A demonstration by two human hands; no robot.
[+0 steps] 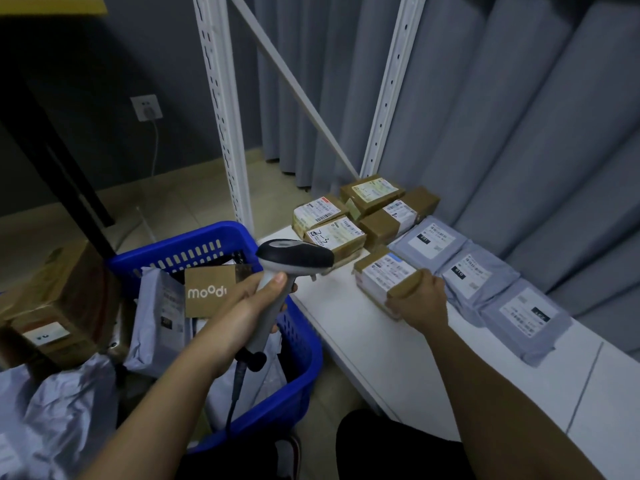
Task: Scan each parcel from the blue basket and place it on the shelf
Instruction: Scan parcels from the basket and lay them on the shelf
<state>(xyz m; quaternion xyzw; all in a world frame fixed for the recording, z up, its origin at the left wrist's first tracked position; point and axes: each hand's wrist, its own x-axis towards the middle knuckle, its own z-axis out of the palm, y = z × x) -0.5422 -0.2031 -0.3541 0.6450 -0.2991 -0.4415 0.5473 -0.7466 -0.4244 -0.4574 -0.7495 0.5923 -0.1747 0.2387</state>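
white shelf [363, 341]: right hand [420, 303] grips brown parcel [388, 280]; left hand [242, 306] holds scanner [294, 258].

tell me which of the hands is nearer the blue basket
Left. The left hand grips the scanner right above the blue basket's near rim. The right hand is off to the side on the shelf, holding a brown parcel.

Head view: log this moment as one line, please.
left hand: holds scanner | right hand: grips brown parcel on shelf | blue basket: parcels remain
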